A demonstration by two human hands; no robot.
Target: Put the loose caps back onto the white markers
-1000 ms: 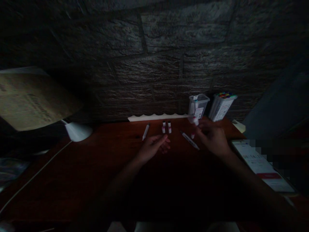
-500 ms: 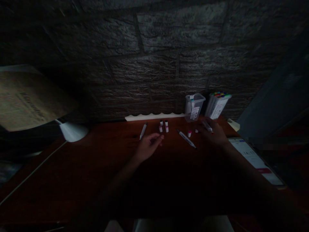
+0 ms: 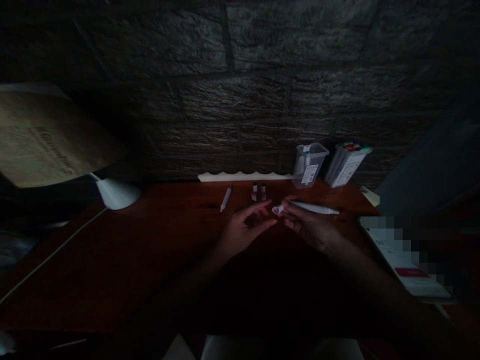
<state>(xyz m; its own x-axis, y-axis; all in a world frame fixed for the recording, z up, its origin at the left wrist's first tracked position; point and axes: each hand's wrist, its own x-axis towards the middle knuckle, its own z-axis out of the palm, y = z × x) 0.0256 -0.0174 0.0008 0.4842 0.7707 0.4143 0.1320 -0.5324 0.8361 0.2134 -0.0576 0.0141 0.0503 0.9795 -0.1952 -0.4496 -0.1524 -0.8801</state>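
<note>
My left hand (image 3: 245,227) is open, its thumb and fingers apart just left of a small white marker cap (image 3: 277,209) with a pinkish round end. The fingertips of my right hand (image 3: 305,222) are closed on that cap. A white marker (image 3: 317,208) with a pink-red tip runs along the far side of my right hand; whether the hand also grips it, I cannot tell. Behind my left hand stand several small caps (image 3: 254,187), dark on top and pinkish lower down. Left of them lies another white marker (image 3: 225,199).
Behind, a clear plastic box (image 3: 308,170) holds a marker, beside a box full of coloured markers (image 3: 345,167). A white wavy strip (image 3: 243,176) runs along the stone wall. At left is a lamp (image 3: 116,194); a phone (image 3: 408,260) lies at right.
My right hand has come left from near the boxes, and a cap now shows at its fingertips. My left hand has shifted slightly right, its fingers spread wider. The view has shifted a little.
</note>
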